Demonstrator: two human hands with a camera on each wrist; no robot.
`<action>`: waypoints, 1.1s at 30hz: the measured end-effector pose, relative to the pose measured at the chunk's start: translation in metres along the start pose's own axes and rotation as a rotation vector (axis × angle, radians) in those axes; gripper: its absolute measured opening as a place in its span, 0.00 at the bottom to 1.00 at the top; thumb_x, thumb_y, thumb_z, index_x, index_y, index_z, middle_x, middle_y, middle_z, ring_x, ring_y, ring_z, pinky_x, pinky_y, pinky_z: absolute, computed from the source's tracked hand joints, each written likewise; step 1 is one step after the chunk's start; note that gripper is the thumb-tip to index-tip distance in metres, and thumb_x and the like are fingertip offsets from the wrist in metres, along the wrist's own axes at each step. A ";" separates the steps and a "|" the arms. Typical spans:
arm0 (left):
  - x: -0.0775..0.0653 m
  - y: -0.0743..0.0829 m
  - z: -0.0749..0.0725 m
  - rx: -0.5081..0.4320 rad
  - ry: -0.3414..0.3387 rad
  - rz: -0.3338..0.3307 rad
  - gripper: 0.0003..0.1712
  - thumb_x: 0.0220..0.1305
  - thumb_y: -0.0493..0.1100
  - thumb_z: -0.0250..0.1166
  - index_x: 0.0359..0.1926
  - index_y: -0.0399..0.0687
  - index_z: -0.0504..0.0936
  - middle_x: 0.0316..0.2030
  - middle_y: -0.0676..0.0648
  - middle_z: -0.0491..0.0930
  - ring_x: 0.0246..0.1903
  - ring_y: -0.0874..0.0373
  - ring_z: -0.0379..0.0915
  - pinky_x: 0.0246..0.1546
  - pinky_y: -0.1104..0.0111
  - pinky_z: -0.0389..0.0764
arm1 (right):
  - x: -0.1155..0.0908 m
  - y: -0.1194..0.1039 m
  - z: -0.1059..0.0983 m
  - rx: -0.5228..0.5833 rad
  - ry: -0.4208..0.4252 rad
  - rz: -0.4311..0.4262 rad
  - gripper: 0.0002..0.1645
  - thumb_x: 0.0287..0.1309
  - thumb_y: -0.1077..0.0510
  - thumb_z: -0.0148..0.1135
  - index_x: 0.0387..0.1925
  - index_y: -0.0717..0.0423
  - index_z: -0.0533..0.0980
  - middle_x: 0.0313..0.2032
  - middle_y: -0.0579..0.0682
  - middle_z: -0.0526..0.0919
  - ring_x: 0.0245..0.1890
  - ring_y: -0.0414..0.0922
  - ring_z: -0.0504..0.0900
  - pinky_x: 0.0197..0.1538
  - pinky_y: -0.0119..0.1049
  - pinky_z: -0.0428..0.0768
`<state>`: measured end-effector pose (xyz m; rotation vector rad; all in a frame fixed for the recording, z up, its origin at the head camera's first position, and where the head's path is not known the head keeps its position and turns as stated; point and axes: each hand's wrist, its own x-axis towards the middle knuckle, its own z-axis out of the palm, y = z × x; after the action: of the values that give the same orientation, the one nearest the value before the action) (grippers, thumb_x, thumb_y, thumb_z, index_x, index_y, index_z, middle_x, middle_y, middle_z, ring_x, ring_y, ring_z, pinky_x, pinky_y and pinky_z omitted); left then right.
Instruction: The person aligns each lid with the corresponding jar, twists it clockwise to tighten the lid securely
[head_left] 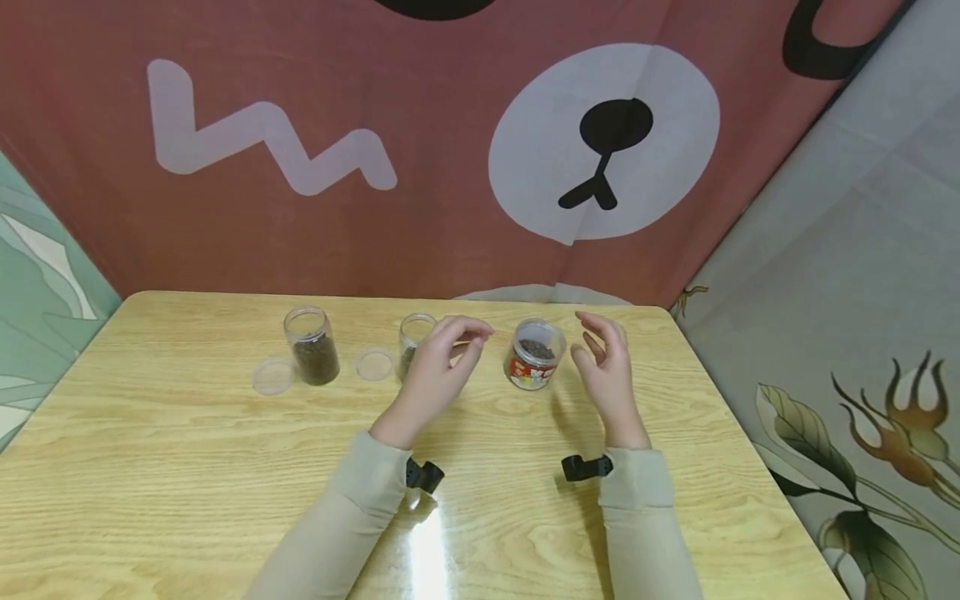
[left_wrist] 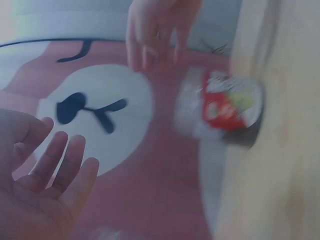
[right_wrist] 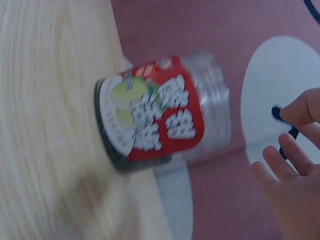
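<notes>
A clear, lidless jar with a red label (head_left: 532, 372) stands upright between my two hands, with dark grains inside. My left hand (head_left: 437, 367) hovers to the jar's left, its fingers loosely bent and holding nothing. On the other side, my right hand (head_left: 609, 375) is raised with relaxed, slightly curved fingers, apart from the jar. The right wrist view shows the label (right_wrist: 160, 107) large, with white characters and a yellow-green picture. Behind my left hand is a smaller clear jar (head_left: 414, 329), also with dark contents and partly hidden by that hand.
A taller open jar (head_left: 316, 358), largely filled with dark grains, stands farther left on the wooden table (head_left: 187, 467). One clear round lid (head_left: 272, 376) lies to its left, another lid (head_left: 373, 364) to its right. A patterned cloth (head_left: 435, 233) hangs behind the table's far edge.
</notes>
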<state>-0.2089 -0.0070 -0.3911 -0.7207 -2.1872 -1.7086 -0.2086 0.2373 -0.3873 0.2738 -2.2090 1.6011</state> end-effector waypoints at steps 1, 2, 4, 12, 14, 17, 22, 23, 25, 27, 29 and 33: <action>0.001 0.002 -0.005 0.000 0.015 0.013 0.11 0.75 0.33 0.56 0.52 0.38 0.82 0.50 0.42 0.80 0.53 0.50 0.77 0.56 0.59 0.81 | 0.000 -0.002 0.002 -0.001 0.002 -0.016 0.27 0.62 0.80 0.50 0.63 0.77 0.68 0.64 0.69 0.62 0.65 0.55 0.65 0.73 0.56 0.64; 0.001 0.003 -0.010 0.008 0.028 0.026 0.11 0.75 0.34 0.57 0.52 0.38 0.82 0.50 0.42 0.79 0.53 0.50 0.77 0.56 0.59 0.81 | 0.000 -0.003 0.003 0.003 0.006 -0.029 0.27 0.61 0.80 0.50 0.63 0.77 0.68 0.63 0.69 0.62 0.64 0.53 0.66 0.72 0.55 0.64; 0.001 0.006 -0.021 0.042 0.056 0.060 0.11 0.75 0.34 0.57 0.53 0.39 0.81 0.50 0.42 0.79 0.51 0.51 0.78 0.56 0.60 0.81 | 0.001 -0.002 0.006 0.016 0.008 -0.058 0.27 0.60 0.82 0.50 0.62 0.77 0.70 0.63 0.69 0.63 0.63 0.49 0.67 0.72 0.53 0.66; 0.003 0.004 -0.067 0.197 0.163 0.087 0.13 0.74 0.33 0.57 0.57 0.38 0.79 0.53 0.40 0.74 0.53 0.47 0.73 0.62 0.53 0.74 | 0.001 0.011 0.017 0.059 -0.029 -0.171 0.25 0.62 0.80 0.52 0.60 0.70 0.74 0.60 0.62 0.69 0.57 0.46 0.74 0.60 0.36 0.79; 0.002 0.003 -0.076 0.225 0.157 0.055 0.15 0.75 0.34 0.57 0.59 0.37 0.77 0.55 0.39 0.73 0.55 0.46 0.71 0.64 0.51 0.72 | 0.000 0.007 0.020 0.063 -0.057 -0.187 0.25 0.62 0.80 0.51 0.60 0.70 0.74 0.58 0.62 0.70 0.55 0.49 0.76 0.56 0.33 0.81; 0.002 0.001 -0.084 0.268 0.142 0.005 0.18 0.76 0.34 0.55 0.63 0.38 0.74 0.57 0.37 0.70 0.58 0.44 0.68 0.64 0.50 0.69 | -0.002 0.004 0.026 0.082 -0.110 -0.196 0.26 0.62 0.81 0.50 0.61 0.71 0.72 0.57 0.63 0.71 0.54 0.56 0.78 0.53 0.34 0.83; 0.002 -0.002 -0.089 0.351 0.128 -0.083 0.23 0.76 0.32 0.51 0.69 0.36 0.67 0.63 0.32 0.64 0.61 0.39 0.66 0.60 0.46 0.71 | -0.006 0.000 0.037 0.078 -0.196 -0.202 0.26 0.64 0.80 0.52 0.63 0.68 0.71 0.57 0.63 0.72 0.56 0.63 0.77 0.55 0.39 0.83; 0.002 -0.004 -0.089 0.369 0.123 -0.106 0.25 0.76 0.32 0.50 0.71 0.36 0.65 0.65 0.31 0.62 0.61 0.38 0.65 0.59 0.46 0.71 | -0.007 0.000 0.040 0.072 -0.213 -0.198 0.27 0.65 0.80 0.52 0.63 0.67 0.71 0.58 0.62 0.71 0.56 0.62 0.77 0.55 0.40 0.83; 0.002 -0.006 -0.089 0.395 0.097 -0.171 0.27 0.77 0.31 0.48 0.74 0.36 0.61 0.68 0.30 0.58 0.58 0.37 0.68 0.53 0.47 0.74 | -0.009 -0.002 0.045 0.053 -0.247 -0.186 0.26 0.66 0.77 0.53 0.64 0.65 0.71 0.59 0.61 0.71 0.57 0.59 0.78 0.55 0.42 0.83; 0.002 -0.010 -0.089 0.420 0.055 -0.241 0.29 0.77 0.32 0.46 0.76 0.37 0.57 0.70 0.29 0.55 0.54 0.36 0.71 0.48 0.48 0.77 | -0.012 -0.002 0.050 0.040 -0.275 -0.166 0.26 0.68 0.76 0.54 0.65 0.64 0.70 0.61 0.60 0.72 0.58 0.57 0.78 0.56 0.43 0.83; 0.003 -0.013 -0.088 0.431 0.006 -0.302 0.30 0.78 0.32 0.44 0.78 0.38 0.54 0.72 0.29 0.52 0.55 0.35 0.71 0.49 0.48 0.78 | -0.014 -0.001 0.054 0.025 -0.297 -0.141 0.26 0.68 0.74 0.55 0.66 0.63 0.70 0.61 0.59 0.73 0.58 0.56 0.79 0.57 0.45 0.83; 0.000 -0.021 -0.088 0.466 -0.074 -0.362 0.32 0.78 0.32 0.44 0.78 0.36 0.51 0.73 0.28 0.49 0.65 0.31 0.63 0.60 0.44 0.74 | -0.019 0.002 0.063 -0.012 -0.346 -0.099 0.27 0.69 0.70 0.56 0.68 0.60 0.69 0.62 0.59 0.74 0.59 0.55 0.78 0.58 0.48 0.81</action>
<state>-0.2281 -0.0949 -0.3846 -0.2829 -2.7550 -1.2332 -0.2051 0.1775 -0.4136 0.6922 -2.4097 1.5832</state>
